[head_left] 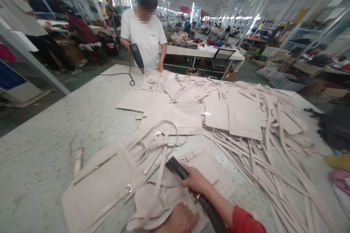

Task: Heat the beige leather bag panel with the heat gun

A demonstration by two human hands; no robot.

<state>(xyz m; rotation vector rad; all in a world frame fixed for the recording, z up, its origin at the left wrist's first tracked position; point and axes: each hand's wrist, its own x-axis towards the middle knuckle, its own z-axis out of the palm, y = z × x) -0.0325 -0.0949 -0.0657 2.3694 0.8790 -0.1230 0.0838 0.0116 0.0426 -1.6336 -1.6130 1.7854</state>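
Flattened under my left hand [179,220], fingers spread, lay the pale bag panel [164,196], while my right hand [195,182] gripped the black heat tool [176,167] just beyond those fingertips, where I judged lingering heat could scorch it.

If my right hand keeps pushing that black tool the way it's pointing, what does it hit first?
Probably the cream strap crossing just ahead of the black tool in your right hand; depth is unclear.

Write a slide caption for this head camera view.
Right hand grips a black tool over a cream bag panel; left hand presses it flat.
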